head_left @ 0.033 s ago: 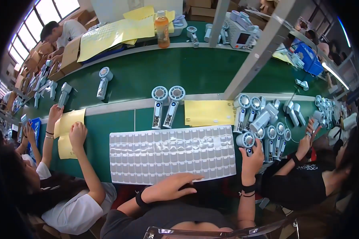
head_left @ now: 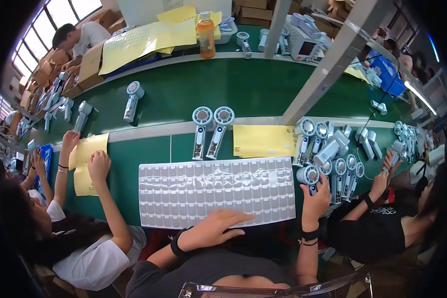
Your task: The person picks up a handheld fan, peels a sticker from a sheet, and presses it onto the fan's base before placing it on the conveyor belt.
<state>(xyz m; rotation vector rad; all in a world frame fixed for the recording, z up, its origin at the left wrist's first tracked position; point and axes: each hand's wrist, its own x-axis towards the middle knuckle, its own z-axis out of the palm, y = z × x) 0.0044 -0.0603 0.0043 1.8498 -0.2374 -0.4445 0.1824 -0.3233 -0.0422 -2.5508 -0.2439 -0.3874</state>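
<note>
My left hand (head_left: 216,230) lies over the near edge of a white sheet (head_left: 216,192) covered in rows of grey rounded stickers, its fingers stretched out and holding nothing. At the sheet's right end, my right hand (head_left: 316,201) is closed round a light-blue handheld fan (head_left: 309,174); its round head faces up and my fingers hide much of its handle. Several similar fans (head_left: 338,174) lie crowded just beyond and to the right of that hand. Past the sheet's far edge, two more fans (head_left: 202,131) lie side by side with their handles toward me.
Yellow backing paper (head_left: 263,140) lies beyond the sheet. A slanted metal post (head_left: 328,64) rises at right. Co-workers sit close on both sides; the left one's hand (head_left: 99,166) rests by yellow sheets. A bottle (head_left: 206,36) stands across the green conveyor belt (head_left: 184,89).
The view has shifted slightly, so the bench scene sits a little further right. My left fingers have moved slightly; my right hand keeps hold of the fan.
</note>
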